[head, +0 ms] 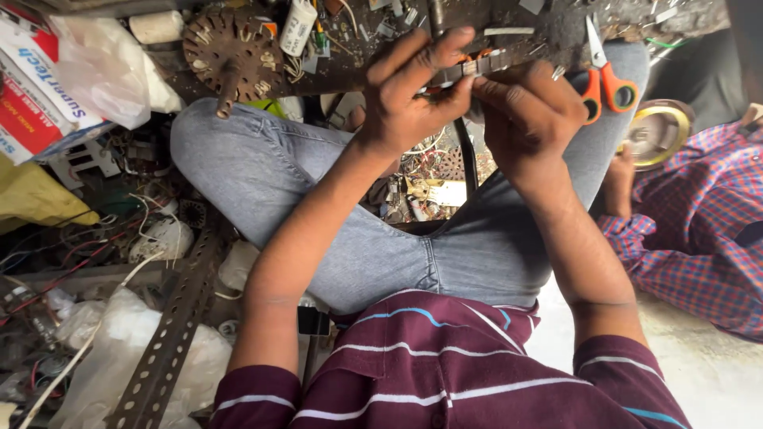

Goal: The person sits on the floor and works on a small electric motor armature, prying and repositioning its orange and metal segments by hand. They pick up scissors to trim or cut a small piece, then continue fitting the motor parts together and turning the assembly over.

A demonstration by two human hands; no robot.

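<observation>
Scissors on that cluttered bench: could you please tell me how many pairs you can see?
1: orange-handled scissors lie on the bench edge, just right of the right hand. Others may be hidden in the clutter.

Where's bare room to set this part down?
Only the pale floor between the right arm and the checked cloth. The workbench, with scissors and a round toothed disc, is crowded; wires fill the left.

Maroon striped shirt (445, 357), grey jeans (445, 246)
</observation>
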